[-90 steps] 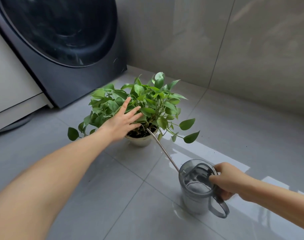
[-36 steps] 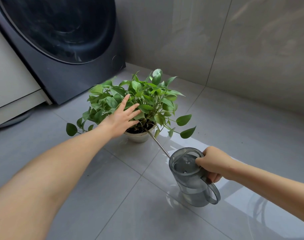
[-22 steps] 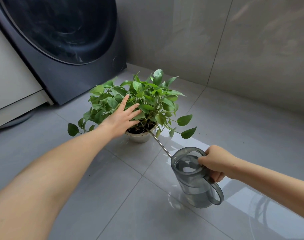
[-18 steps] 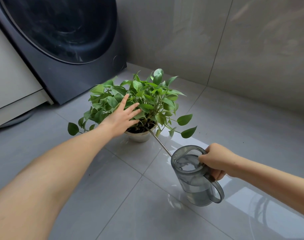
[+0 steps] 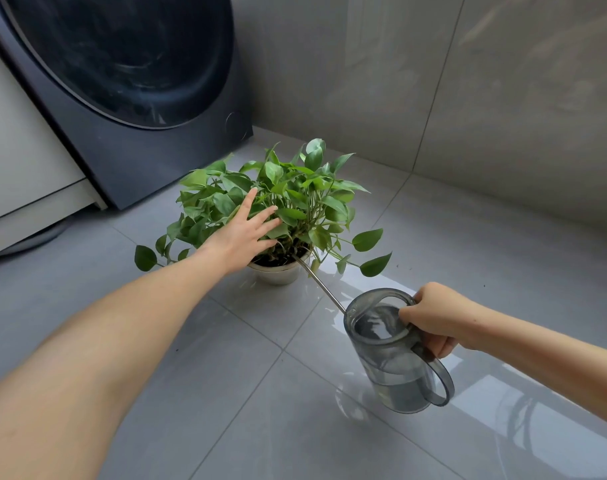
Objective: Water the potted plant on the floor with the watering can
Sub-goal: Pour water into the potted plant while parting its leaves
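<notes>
A leafy green potted plant [image 5: 305, 199] in a small pale pot [image 5: 277, 271] stands on the grey tiled floor. My left hand [image 5: 243, 233] is spread flat against the leaves and holds them back to the left, baring the soil. My right hand [image 5: 433, 317] is closed on the top of the handle of a clear grey watering can [image 5: 395, 358], which is lifted off the floor and tilted toward the plant. Its thin metal spout [image 5: 321, 285] runs up to the pot's rim, its tip over the soil. Water sits in the can.
A dark front-loading washing machine [image 5: 139, 81] stands behind the plant at the left, next to a white cabinet [image 5: 21, 174]. Grey tiled walls [image 5: 433, 81] meet in the corner behind. The glossy floor [image 5: 260, 393] shows bright reflections at the right.
The can has been lifted off the floor, tilted forward and brought closer to the pot over the last seconds. My left hand stays pressed on the leaves.
</notes>
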{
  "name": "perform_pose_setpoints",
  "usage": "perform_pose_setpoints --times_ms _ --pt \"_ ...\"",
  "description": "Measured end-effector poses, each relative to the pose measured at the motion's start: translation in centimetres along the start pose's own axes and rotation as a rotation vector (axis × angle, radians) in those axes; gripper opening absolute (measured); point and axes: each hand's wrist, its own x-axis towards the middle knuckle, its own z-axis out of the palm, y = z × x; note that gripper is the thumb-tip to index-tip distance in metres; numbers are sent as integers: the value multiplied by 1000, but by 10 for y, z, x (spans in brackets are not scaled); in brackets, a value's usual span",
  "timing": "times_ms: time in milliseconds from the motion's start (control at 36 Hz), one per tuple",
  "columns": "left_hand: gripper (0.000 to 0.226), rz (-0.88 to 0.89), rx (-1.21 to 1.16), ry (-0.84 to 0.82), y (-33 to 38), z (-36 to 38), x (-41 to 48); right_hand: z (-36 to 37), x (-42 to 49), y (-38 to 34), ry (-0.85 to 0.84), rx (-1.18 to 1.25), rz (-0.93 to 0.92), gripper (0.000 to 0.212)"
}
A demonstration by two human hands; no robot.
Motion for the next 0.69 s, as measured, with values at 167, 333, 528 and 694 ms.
perform_pose_setpoints --times_ms 167,333,528,694 --pt "52 10 7 8 -1 0 0 0 -3 1 -2 -15 0 20" --pt "52 12 6 2 -1 0 -1 -2 -5 -1 -11 -31 -1 20" --pt "53 12 8 -8 -2 -2 0 -2 -5 -3 -11 -42 -3 20" --pt "54 17 18 -18 -1 -3 0 1 -5 -6 -16 -55 -14 19"
